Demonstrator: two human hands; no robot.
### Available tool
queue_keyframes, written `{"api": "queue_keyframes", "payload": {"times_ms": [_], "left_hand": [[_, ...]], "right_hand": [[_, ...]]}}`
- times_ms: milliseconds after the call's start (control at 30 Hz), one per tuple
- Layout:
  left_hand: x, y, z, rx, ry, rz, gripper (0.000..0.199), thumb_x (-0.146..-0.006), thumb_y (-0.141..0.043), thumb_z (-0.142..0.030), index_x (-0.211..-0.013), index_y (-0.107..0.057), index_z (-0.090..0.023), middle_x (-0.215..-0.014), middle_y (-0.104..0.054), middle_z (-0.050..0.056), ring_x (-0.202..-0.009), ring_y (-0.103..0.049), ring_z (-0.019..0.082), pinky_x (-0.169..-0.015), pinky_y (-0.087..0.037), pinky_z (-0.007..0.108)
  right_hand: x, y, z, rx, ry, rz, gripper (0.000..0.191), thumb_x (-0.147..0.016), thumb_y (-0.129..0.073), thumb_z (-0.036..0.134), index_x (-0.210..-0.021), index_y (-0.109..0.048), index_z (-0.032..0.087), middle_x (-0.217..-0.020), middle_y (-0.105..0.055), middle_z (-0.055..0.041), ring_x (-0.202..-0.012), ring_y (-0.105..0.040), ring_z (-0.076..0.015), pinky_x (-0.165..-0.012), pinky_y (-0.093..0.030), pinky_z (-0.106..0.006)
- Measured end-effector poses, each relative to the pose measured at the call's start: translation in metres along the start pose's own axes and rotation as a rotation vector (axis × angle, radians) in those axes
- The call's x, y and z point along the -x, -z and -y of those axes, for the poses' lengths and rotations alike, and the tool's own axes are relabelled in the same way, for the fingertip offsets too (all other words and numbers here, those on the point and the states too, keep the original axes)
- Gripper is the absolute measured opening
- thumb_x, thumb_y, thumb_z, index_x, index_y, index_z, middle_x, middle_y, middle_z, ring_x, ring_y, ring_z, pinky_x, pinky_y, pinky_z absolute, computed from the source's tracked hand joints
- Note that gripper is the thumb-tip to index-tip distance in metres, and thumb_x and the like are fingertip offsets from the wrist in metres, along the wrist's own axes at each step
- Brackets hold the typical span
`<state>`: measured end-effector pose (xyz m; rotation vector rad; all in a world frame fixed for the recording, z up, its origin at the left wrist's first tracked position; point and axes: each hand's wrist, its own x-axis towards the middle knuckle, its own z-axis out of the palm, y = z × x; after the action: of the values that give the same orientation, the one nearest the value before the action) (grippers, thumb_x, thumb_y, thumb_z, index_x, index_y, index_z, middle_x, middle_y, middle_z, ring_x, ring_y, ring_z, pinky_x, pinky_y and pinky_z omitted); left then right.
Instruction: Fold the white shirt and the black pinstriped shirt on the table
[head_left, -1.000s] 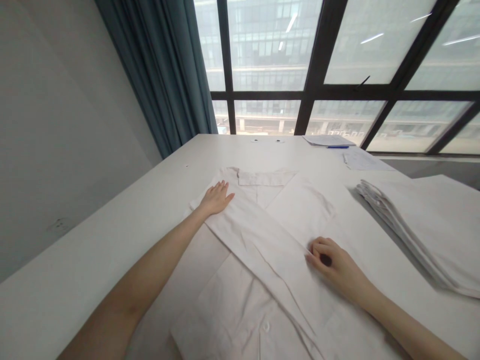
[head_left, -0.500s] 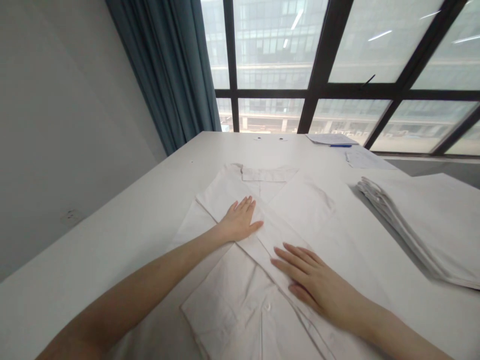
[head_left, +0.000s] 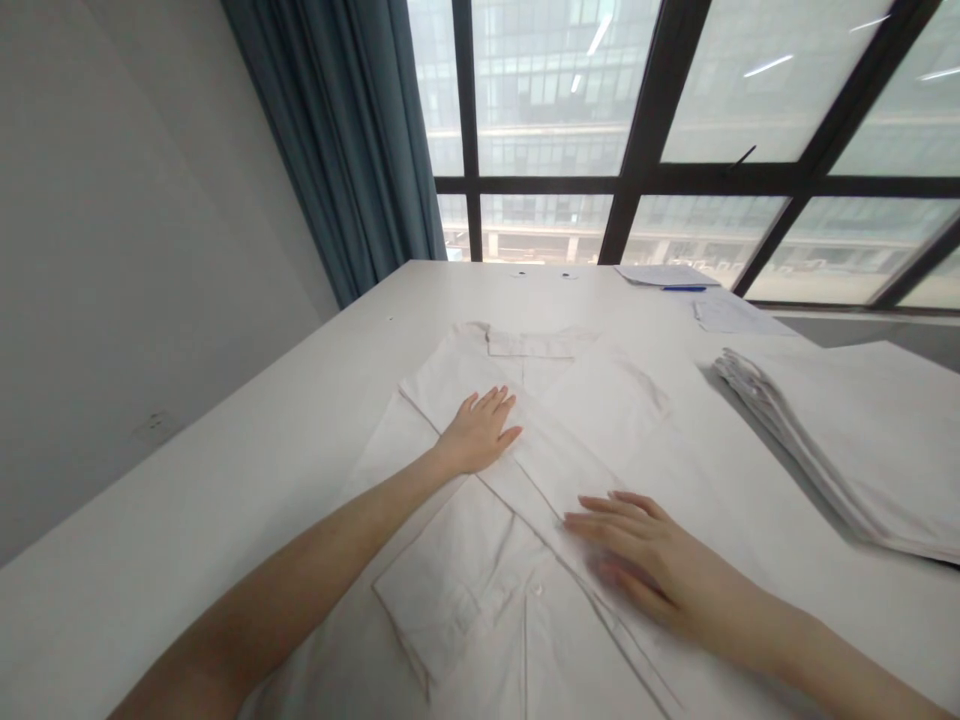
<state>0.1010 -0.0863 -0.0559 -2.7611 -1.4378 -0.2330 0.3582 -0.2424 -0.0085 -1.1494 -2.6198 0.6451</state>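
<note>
A white garment (head_left: 570,420) with a collar band at its far end and a button near its front lies spread on the white table (head_left: 315,400). One sleeve is folded diagonally across it. My left hand (head_left: 482,428) lies flat on the upper middle of the cloth, fingers spread. Lower and to the right, my right hand (head_left: 637,550) is over the folded strip, palm down with fingers stretched out and slightly blurred. Neither hand grips anything.
A stack of folded white cloth (head_left: 862,430) lies at the right. Papers (head_left: 664,275) and a blue pen (head_left: 684,289) are at the far edge, before the window. A blue curtain (head_left: 352,150) and a grey wall (head_left: 135,250) stand at the left.
My right hand has slid a little to the right and slightly down along the cloth. My left hand stays at the same place on the garment. The view has shifted slightly.
</note>
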Motion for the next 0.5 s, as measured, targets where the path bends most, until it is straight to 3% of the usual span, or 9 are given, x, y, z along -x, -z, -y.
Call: {"api": "queue_keyframes", "payload": {"times_ms": [67, 200, 333, 500], "left_hand": [[0.002, 0.002, -0.002, 0.009, -0.044, -0.038, 0.05, -0.101, -0.025, -0.04, -0.144, -0.041, -0.018, -0.153, -0.038, 0.012, -0.144, -0.031, 0.022, -0.116, -0.022, 0.043], [0.01, 0.007, -0.012, 0.045, -0.182, -0.024, 0.05, -0.101, -0.03, -0.042, -0.142, -0.043, -0.018, -0.152, -0.04, 0.011, -0.142, -0.035, 0.02, -0.116, -0.023, 0.04], [0.018, 0.01, -0.025, 0.093, -0.276, 0.047, 0.06, -0.099, -0.03, -0.051, -0.148, -0.034, -0.016, -0.158, -0.028, 0.012, -0.147, -0.022, 0.021, -0.118, -0.018, 0.039], [0.019, 0.015, -0.026, 0.098, -0.303, 0.151, 0.06, -0.102, -0.021, -0.05, -0.152, -0.023, -0.016, -0.161, -0.017, 0.009, -0.149, -0.011, 0.018, -0.119, -0.011, 0.038]], "right_hand": [[-0.004, -0.004, -0.004, -0.018, -0.044, -0.128, 0.039, -0.097, -0.042, 0.024, -0.133, -0.057, 0.025, -0.131, -0.063, -0.0085, -0.124, -0.056, -0.0222, -0.107, -0.042, -0.045], [-0.009, -0.021, -0.014, -0.024, -0.076, -0.285, 0.033, -0.097, -0.042, 0.023, -0.122, -0.064, 0.024, -0.133, -0.06, -0.0099, -0.124, -0.055, -0.0211, -0.104, -0.047, -0.04], [-0.011, -0.027, -0.018, 0.057, -0.01, -0.25, 0.036, -0.097, -0.045, 0.02, -0.129, -0.061, 0.026, -0.137, -0.058, -0.0095, -0.129, -0.05, -0.0221, -0.105, -0.044, -0.043], [-0.011, -0.019, -0.015, 0.171, 0.056, -0.093, 0.04, -0.099, -0.044, 0.026, -0.137, -0.053, 0.029, -0.146, -0.05, -0.005, -0.138, -0.04, -0.0228, -0.108, -0.039, -0.046]]}}
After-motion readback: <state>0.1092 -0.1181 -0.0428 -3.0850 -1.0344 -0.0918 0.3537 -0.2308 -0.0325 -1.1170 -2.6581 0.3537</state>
